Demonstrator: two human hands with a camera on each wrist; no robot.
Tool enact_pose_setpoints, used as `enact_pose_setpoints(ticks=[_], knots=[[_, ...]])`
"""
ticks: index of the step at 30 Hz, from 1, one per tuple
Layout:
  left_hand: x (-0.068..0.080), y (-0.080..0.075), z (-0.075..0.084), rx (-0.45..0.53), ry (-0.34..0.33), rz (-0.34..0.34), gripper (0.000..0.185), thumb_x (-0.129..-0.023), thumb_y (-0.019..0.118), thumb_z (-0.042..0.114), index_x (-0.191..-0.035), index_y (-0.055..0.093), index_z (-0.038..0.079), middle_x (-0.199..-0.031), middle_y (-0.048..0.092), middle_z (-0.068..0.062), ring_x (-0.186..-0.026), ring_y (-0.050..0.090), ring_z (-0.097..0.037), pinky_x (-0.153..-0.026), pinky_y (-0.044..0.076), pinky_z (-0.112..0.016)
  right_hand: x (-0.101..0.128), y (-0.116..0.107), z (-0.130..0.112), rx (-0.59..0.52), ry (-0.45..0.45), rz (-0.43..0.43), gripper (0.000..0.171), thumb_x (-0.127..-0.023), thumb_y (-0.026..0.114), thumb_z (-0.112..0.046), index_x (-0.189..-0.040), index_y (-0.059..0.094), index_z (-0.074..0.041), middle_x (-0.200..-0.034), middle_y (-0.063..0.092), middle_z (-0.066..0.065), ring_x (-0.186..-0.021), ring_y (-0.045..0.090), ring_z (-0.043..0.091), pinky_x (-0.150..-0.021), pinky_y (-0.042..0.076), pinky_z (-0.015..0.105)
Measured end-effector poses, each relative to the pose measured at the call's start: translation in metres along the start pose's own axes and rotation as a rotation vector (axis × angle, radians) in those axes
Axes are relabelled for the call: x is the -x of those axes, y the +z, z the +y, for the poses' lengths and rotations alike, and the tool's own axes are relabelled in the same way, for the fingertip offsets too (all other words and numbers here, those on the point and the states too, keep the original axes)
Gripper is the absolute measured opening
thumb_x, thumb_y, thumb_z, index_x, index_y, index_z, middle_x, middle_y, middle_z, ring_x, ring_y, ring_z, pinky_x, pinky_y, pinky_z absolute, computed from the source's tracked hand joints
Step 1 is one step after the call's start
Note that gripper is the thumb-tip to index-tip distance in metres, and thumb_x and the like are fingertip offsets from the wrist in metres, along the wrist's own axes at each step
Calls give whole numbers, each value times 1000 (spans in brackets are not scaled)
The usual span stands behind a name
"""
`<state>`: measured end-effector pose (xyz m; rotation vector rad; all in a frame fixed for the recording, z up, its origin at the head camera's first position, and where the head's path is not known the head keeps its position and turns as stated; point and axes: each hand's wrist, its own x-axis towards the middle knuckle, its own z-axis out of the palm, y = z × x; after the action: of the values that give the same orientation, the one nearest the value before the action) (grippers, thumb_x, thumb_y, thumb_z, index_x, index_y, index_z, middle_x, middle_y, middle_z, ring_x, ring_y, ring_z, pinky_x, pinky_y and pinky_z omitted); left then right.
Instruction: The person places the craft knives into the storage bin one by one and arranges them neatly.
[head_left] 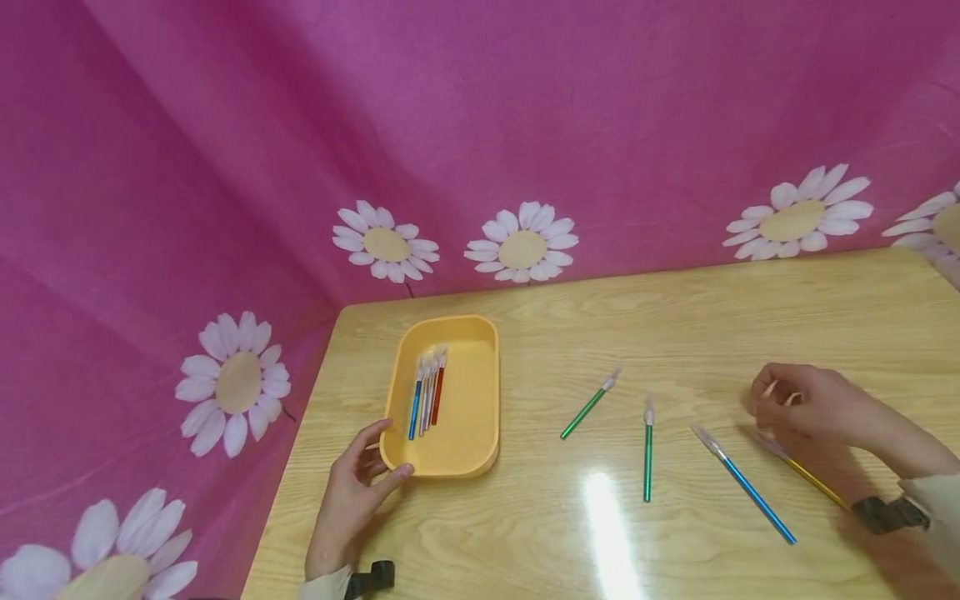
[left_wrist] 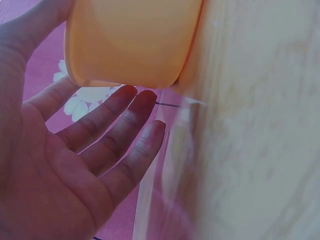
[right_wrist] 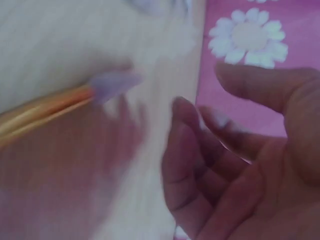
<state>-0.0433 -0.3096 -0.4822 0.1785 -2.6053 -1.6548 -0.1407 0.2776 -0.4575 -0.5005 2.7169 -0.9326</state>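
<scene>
On the wooden table, my right hand hovers with loosely curled, empty fingers over the yellow pen, so I'd pinch it mid-barrel and lift cleanly, while my relaxed left hand steadies the yellow tray.

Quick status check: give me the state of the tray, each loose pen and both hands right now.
Yellow tray: upright on the table, several pens lying inside.
Left green pen: loose on the table, capped.
Right green pen: loose, capped.
Blue pen: loose, capped.
Yellow pen: on the table, not gripped.
Left hand: open, at the tray's near corner.
Right hand: open, above the yellow pen.
</scene>
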Motion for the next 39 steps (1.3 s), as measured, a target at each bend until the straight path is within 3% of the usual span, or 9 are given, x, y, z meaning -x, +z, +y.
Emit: enact_pose_setpoints(ticks=[5, 12, 19, 24, 34, 39], knots=[[1, 0, -1, 3, 3, 0, 71, -83, 87, 7, -147, 57, 11, -144, 61, -18, -105, 70, -9, -92, 59, -19, 23, 6, 22, -33, 19, -78, 17, -94, 75, -12, -105, 64, -6, -75, 57, -11, -64, 45, -2, -52, 38, 23], [0, 0, -1, 3, 1, 11, 71, -82, 87, 5, -146, 57, 11, -143, 61, -19, -105, 70, -11, -90, 60, -19, 34, 14, 25, 14, 93, -118, 29, -89, 82, -22, -103, 61, -6, -75, 56, -9, -69, 46, -2, -63, 36, 20], [1, 1, 0, -7, -34, 4, 71, -83, 88, 9, -147, 57, 14, -142, 62, -18, -111, 70, -25, -91, 59, -19, 36, 18, 25, 97, 144, -82, 23, -86, 84, -20, -85, 61, -14, -74, 54, -10, -68, 42, -1, -63, 32, 21], [1, 1, 1, -11, -31, 7, 71, -83, 88, 10, -147, 57, 15, -145, 62, -16, -113, 70, -28, -92, 58, -18, 37, 18, 26, 126, 156, -65, 23, -84, 83, -20, -81, 61, -16, -72, 56, -9, -67, 41, 0, -62, 31, 21], [0, 1, 2, -13, -19, 12, 72, -82, 88, 8, -146, 58, 14, -144, 62, -17, -111, 70, -26, -91, 58, -18, 38, 17, 33, 168, 178, -15, 10, -92, 74, -15, -88, 66, -12, -81, 63, -4, -71, 45, 5, -62, 36, 22], [0, 2, 0, -17, -1, 15, 72, -82, 88, 7, -147, 58, 13, -143, 62, -18, -109, 71, -24, -90, 59, -19, 40, 14, 34, 123, 171, -52, 6, -94, 68, -7, -99, 67, -5, -86, 65, -2, -73, 44, 3, -63, 37, 21]])
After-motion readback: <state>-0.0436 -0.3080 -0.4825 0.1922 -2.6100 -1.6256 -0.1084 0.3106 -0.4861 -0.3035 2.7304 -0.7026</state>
